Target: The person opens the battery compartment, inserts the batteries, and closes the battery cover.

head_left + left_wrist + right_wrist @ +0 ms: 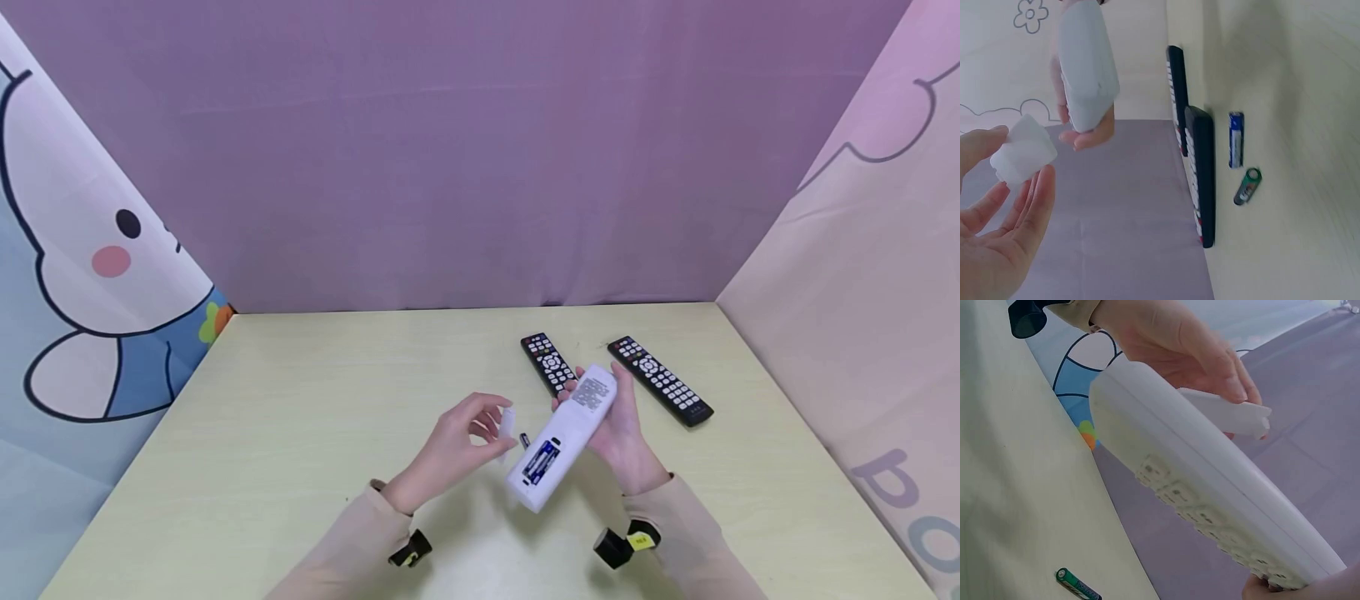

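My right hand (628, 446) holds a white remote control (573, 421) from beneath, tilted above the table with its back facing up. Two blue batteries (541, 462) lie in its uncovered compartment near the lower end. Just left of the remote, my left hand (465, 433) pinches a small white battery cover (507, 423) between thumb and fingers; the cover is apart from the remote. Seen from the right wrist, the remote's keys (1210, 519) face down and the cover (1229, 414) shows behind its edge.
Two black remotes, one behind the white remote (546, 360) and one to its right (660, 382), lie keys up on the table (300, 433). A loose blue battery (1236, 139) and a green battery (1247, 186) lie near them. Patterned and purple cloth walls (450, 167) enclose the table.
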The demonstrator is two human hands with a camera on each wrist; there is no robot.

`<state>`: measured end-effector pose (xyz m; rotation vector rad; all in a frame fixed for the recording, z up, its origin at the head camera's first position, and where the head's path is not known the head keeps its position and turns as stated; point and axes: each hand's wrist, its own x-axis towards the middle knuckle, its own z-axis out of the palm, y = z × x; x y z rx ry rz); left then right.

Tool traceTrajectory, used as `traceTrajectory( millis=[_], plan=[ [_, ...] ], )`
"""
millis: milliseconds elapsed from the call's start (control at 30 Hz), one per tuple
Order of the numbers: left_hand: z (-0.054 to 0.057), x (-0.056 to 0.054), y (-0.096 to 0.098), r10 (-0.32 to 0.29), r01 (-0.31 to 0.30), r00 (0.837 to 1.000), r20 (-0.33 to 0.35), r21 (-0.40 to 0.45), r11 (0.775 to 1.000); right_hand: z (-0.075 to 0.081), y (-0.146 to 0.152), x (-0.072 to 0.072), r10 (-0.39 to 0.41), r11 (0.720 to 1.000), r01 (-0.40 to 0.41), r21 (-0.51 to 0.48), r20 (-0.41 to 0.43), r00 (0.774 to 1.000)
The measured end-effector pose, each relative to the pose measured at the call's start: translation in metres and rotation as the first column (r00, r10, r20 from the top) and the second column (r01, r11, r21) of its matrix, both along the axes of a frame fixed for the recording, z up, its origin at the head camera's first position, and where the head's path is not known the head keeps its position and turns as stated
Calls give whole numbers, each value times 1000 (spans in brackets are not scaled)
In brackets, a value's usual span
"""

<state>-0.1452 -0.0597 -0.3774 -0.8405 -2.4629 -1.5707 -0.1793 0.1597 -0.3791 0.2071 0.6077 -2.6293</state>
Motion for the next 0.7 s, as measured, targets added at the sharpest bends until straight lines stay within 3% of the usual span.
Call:
traceTrajectory(
  millis=[200,433,700],
  plan=[
    [0,3,11,-23,21,999,36,65,998,0,-1,-1,-5,1000,5,2,1,1000],
    [0,9,19,-27,22,997,72,67,998,-1,-3,-1,-4,1000,4,-3,10,1000],
    [-4,13,22,-47,46,999,6,46,998,-1,-5,-1,-10,1000,10,7,11,1000]
  ],
)
